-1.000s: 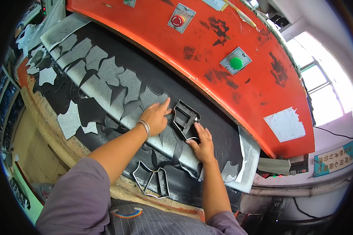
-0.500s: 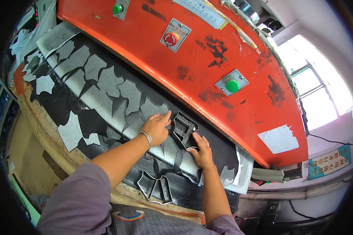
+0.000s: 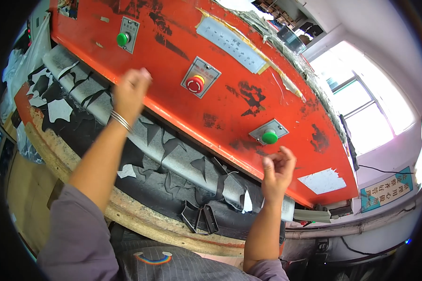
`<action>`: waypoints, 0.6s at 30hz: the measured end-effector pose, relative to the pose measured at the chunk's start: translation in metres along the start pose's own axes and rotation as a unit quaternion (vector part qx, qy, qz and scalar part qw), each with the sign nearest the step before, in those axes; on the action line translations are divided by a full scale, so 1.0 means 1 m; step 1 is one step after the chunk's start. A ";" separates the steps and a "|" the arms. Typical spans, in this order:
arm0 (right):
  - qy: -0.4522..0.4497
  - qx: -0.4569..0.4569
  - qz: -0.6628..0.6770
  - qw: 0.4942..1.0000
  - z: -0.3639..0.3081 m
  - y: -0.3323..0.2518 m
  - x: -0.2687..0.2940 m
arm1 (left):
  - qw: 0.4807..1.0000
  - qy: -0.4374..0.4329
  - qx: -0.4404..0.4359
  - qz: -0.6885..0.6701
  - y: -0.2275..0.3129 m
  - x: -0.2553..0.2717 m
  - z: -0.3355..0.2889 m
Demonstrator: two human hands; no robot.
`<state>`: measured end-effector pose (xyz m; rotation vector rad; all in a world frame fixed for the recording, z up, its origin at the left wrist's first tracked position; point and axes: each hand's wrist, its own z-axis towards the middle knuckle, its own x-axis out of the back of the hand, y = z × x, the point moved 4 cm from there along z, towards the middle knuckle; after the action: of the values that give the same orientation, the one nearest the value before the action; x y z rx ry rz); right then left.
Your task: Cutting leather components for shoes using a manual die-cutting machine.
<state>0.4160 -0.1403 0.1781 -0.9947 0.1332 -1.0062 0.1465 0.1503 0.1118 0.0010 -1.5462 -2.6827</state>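
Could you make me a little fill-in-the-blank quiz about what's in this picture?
1. In the picture, the right hand is just below a button coloured ____.
2. The bangles are on the person's ____ wrist.
3. The number of round buttons visible on the machine is ____.
4. The striped cloth at the person's front bears a multicoloured ____.

Missing words: green; left; three; rainbow.
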 end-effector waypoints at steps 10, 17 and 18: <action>0.027 -0.069 -0.041 0.996 0.000 0.002 -0.012 | 0.989 -0.103 -0.059 0.088 0.023 0.036 0.034; -0.405 -0.223 -0.182 0.868 -0.180 0.014 0.028 | 0.746 -0.652 0.126 0.038 0.048 -0.036 -0.225; -0.424 -0.208 -0.154 0.868 -0.200 0.014 0.038 | 0.748 -0.651 0.127 0.027 0.054 -0.039 -0.244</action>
<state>0.3432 -0.2937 0.0651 -1.8217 -0.5831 -0.7462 0.1935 -0.0863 0.0349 -2.2267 -1.9320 -2.2683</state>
